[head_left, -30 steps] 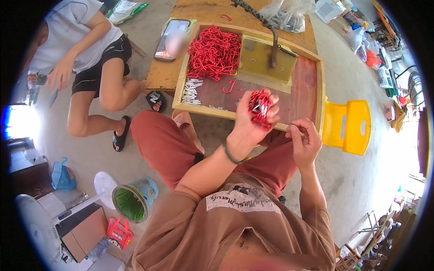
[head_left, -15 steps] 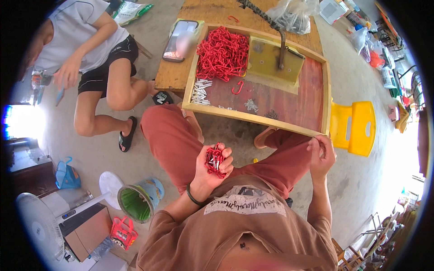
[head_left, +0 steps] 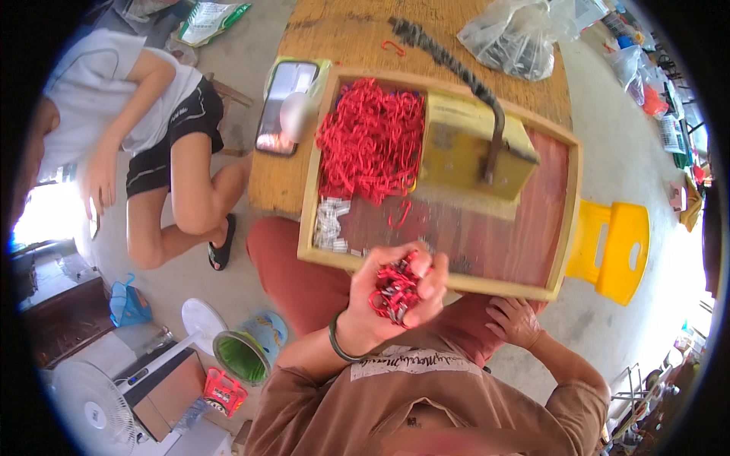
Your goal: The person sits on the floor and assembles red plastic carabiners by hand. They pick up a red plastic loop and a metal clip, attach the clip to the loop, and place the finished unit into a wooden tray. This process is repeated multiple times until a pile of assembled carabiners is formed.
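A bunch of red hooks (head_left: 395, 292) with silvery bits among them is clutched in my left hand (head_left: 363, 308), its fingers curled round them. That hand is raised in front of the wooden tray's (head_left: 487, 286) near edge and hides part of it. My right hand (head_left: 515, 321) lies on my thigh beside the tray's near right corner, fingers loosely spread and holding nothing. A large heap of red hooks (head_left: 369, 140) fills the tray's far left. Small white-silver pins (head_left: 332, 223) are piled below it, and one loose red hook (head_left: 400, 214) lies nearby.
A yellowish metal block (head_left: 468, 156) with a rope-wrapped lever (head_left: 449, 64) stands in the tray. A phone (head_left: 287, 106) rests on the wooden table (head_left: 357, 34), a plastic bag (head_left: 513, 42) behind. Right is a yellow stool (head_left: 620, 251); left, a seated person (head_left: 182, 129) and a fan (head_left: 91, 410).
My left hand has risen toward the tray with the bunch of hooks. My right hand has left the tray's corner and come down onto my thigh. The view has shifted.
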`<act>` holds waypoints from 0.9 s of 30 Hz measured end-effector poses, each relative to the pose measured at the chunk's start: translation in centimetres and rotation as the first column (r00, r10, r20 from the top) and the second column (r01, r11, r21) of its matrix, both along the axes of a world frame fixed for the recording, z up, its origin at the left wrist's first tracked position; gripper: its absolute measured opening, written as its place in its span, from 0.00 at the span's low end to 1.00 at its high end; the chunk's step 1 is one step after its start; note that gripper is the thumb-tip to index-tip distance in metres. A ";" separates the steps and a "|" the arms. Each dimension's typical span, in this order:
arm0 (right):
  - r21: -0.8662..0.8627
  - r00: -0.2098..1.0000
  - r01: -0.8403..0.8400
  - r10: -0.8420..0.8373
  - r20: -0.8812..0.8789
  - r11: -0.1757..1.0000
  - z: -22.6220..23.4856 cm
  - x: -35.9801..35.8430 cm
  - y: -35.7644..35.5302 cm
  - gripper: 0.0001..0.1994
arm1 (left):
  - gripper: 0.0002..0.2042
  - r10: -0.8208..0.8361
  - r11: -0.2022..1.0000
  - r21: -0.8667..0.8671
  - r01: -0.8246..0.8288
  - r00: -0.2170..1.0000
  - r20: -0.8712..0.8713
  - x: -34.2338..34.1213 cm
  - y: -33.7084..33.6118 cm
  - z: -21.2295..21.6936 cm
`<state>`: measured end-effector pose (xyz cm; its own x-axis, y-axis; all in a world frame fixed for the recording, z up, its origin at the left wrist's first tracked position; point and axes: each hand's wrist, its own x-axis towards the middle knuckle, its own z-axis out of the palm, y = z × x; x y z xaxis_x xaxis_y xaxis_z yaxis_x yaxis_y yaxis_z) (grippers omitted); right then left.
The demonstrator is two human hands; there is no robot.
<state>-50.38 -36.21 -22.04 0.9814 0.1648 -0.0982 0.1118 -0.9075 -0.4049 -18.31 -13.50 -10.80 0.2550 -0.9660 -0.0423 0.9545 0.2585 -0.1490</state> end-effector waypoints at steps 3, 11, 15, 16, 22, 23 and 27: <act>-0.049 0.998 -0.057 0.056 -0.020 0.997 -3.3 -2.2 -1.6 0.17 | 0.19 -0.062 0.998 -0.016 0.063 0.997 0.035 2.5 -4.8 1.7; 0.182 0.960 -0.026 0.076 -0.269 0.983 -0.9 -3.9 -3.7 0.18 | 0.20 -0.226 0.974 0.017 0.227 0.973 -0.047 5.2 -12.8 1.8; 0.246 0.979 0.024 0.027 -0.202 0.969 3.0 -3.9 -5.0 0.19 | 0.20 -0.289 0.952 0.077 0.297 0.952 -0.096 4.2 -15.3 4.9; 0.260 0.976 0.017 0.041 -0.215 0.965 3.9 -4.1 -5.2 0.19 | 0.21 -0.307 0.945 0.092 0.315 0.947 -0.090 3.8 -16.0 5.6; 0.349 0.972 -0.015 0.096 -0.216 0.937 9.5 -5.3 -5.5 0.18 | 0.19 -0.318 0.926 0.174 0.334 0.941 -0.114 -0.1 -19.4 13.6; 0.360 0.979 -0.003 0.076 -0.190 0.933 10.5 -5.4 -5.5 0.19 | 0.19 -0.316 0.926 0.176 0.333 0.941 -0.121 -1.1 -20.0 15.3; 0.420 0.990 0.064 -0.005 -0.141 0.905 15.7 -4.2 -4.9 0.18 | 0.18 -0.336 0.898 0.248 0.363 0.930 -0.148 -4.7 -22.5 24.3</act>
<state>-54.62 -41.09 -6.31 0.9698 0.1864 -0.1572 0.0017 -0.6499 -0.7600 -23.01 -35.98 13.49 -0.1160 -0.9409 -0.3182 0.9744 -0.0457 -0.2200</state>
